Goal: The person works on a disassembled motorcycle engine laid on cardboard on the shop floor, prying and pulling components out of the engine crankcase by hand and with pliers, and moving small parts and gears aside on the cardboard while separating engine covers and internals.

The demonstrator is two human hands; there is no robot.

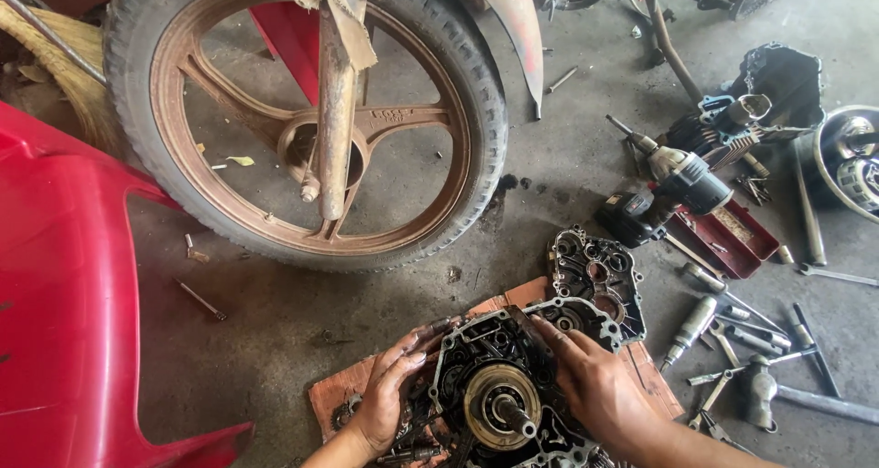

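1. A rust-brown cast motorcycle wheel with a black knobby tyre [302, 120] stands upright on the grey concrete floor [275, 321], held in its fork, filling the top of the view; it closes off room above the work.
2. A glossy red plastic body panel [64, 294] fills the left edge and walls in that side.
3. A dark, oily metal engine crankcase half [513, 386] with a round brass-coloured hub and a short steel shaft lies flat, open face up, on a reddish board [330, 399], likely to keep it off the gritty floor.
4. A second grey crankcase cover [600, 276] lies just beyond it, touching or nearly so.
5. A black and silver cordless driver [673, 184] lies to the right beside a shallow red tray [732, 239].
6. The left hand [389, 390], greasy, rests flat with fingers spread against the case's left rim; it steadies rather than grips.
7. The right hand [595, 381] lies palm down over the right rim, fingers extended, clasping nothing.
8. Loose steel wrenches and sockets [742, 340] crowd the right; open floor remains only between the wheel and the board.
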